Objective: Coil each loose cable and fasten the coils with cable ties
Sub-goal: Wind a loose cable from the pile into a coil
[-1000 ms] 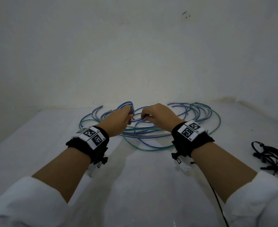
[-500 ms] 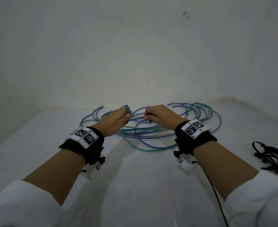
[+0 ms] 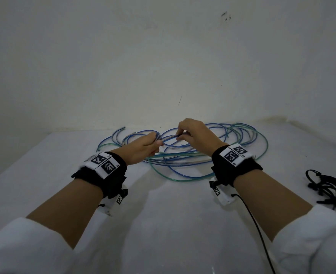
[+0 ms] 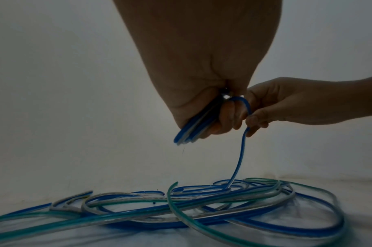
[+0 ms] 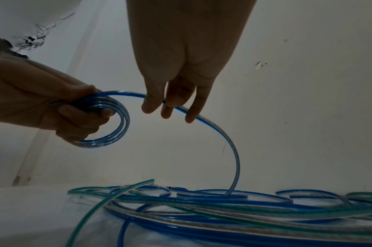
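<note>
My left hand [image 3: 143, 147] grips a small coil of blue cable [image 5: 115, 120] of a few turns, held above the table. The same coil [image 4: 193, 128] shows edge-on under my left palm [image 4: 201, 93]. My right hand [image 3: 193, 133] pinches the blue strand [image 5: 212, 127] just right of the coil, fingers [image 5: 170, 103] curled round it. From there the strand [image 4: 239, 160] arcs down into a loose tangle of blue, green and clear cables [image 3: 202, 159] lying on the white table [image 3: 163, 224].
A bunch of black cable ties [image 3: 329, 190] lies at the table's right edge. A white wall [image 3: 163, 66] stands close behind the tangle. A thin black wire [image 3: 258, 224] runs from my right wrist band toward me.
Both hands have risen a little off the tangle. My right hand has moved up and slightly right, drawing the blue strand out from the coil in my left hand.
</note>
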`<act>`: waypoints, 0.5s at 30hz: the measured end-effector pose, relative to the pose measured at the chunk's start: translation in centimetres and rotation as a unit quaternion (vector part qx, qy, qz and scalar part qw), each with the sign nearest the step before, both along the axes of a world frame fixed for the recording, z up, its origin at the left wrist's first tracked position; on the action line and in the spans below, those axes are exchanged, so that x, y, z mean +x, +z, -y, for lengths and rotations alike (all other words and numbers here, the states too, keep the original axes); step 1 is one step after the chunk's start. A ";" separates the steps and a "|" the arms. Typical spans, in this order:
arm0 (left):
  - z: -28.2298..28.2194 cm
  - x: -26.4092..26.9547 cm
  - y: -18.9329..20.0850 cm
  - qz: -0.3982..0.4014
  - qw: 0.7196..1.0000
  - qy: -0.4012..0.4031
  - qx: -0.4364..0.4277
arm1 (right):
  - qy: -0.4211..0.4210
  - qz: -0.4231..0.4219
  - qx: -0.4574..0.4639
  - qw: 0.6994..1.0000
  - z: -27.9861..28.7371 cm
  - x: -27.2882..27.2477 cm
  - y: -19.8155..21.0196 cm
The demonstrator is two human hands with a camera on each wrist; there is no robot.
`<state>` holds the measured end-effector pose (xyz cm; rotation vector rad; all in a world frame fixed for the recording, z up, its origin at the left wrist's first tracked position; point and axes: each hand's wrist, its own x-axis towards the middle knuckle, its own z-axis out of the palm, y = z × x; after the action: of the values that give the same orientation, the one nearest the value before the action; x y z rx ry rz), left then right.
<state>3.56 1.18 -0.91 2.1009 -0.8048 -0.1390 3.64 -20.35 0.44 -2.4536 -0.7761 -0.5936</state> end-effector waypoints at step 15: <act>-1.1 -0.1 0.7 0.060 0.989 0.039 0.130 | -0.007 -0.108 -0.070 0.992 0.4 0.1 1.1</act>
<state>3.47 2.27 -0.25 2.4033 -0.8088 -0.0777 3.69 -20.70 1.55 -2.5988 -0.7357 -0.2803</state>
